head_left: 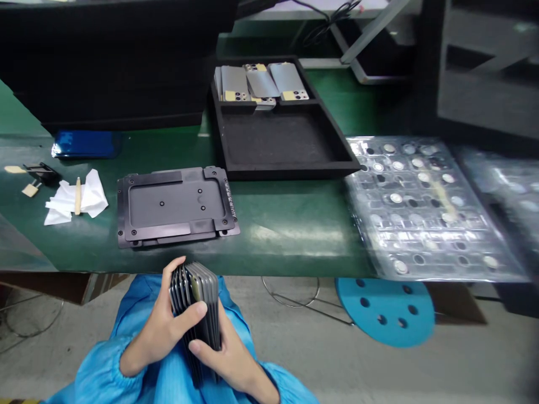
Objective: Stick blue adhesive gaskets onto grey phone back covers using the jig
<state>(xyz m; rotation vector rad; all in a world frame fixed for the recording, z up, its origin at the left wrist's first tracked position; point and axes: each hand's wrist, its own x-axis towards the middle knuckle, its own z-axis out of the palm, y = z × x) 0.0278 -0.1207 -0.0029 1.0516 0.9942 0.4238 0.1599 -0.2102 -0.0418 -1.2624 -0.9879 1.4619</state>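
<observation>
A stack of thin phone back panels (pixel 204 292), dark and glossy on one side and greyer on the other, stands on edge above my lap, in front of the table edge. My left hand (pixel 170 322) wraps the stack's left side, its thumb across the near face. Around the right side closes my right hand (pixel 229 348), its thumb lying lower on the panels. The fingers behind the stack are partly hidden. Just beyond my hands, a dark grey metal fixture plate (pixel 177 205) with a shallow recess lies on the green table (pixel 290 224).
A black foam tray (pixel 273 137) holds several silver phone back panels (pixel 263 81) in its far compartments. Clear plastic blister trays (pixel 421 207) lie at right. At left are a blue film-covered block (pixel 84 144), a white wipe (pixel 95 193) and a small stick. A blue round stool (pixel 387 311) stands below.
</observation>
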